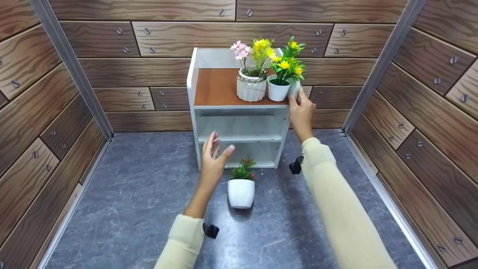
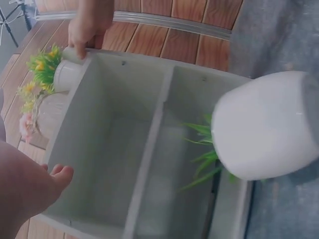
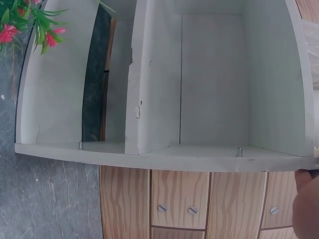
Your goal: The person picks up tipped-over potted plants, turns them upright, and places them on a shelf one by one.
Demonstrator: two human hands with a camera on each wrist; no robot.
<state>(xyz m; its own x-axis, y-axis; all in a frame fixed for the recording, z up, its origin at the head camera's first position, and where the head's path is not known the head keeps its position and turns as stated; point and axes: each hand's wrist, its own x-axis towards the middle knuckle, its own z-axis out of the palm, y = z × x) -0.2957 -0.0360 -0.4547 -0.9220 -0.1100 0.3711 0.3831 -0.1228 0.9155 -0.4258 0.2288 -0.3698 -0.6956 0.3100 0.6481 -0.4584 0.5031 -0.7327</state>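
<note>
A small white shelf unit (image 1: pixel 239 107) with a brown top board stands against the back wall. My right hand (image 1: pixel 303 112) grips the front edge of its right side panel (image 1: pixel 295 87), beside the top board. In the right wrist view only part of this hand (image 3: pixel 305 204) shows, at the panel's edge. My left hand (image 1: pixel 214 155) is raised before the lower shelves, fingers extended and thumb apart, holding nothing. Close to it on the floor stands a white pot with a red-flowered plant (image 1: pixel 241 193); the pot looms near in the left wrist view (image 2: pixel 264 127).
On the top board, toward the right, stand a ribbed white pot (image 1: pixel 251 89) with pink and yellow flowers and a smaller white pot (image 1: pixel 278 92) with yellow flowers. Wood-pattern walls (image 1: pixel 231 39) enclose the grey marbled floor (image 1: pixel 142 194) on three sides.
</note>
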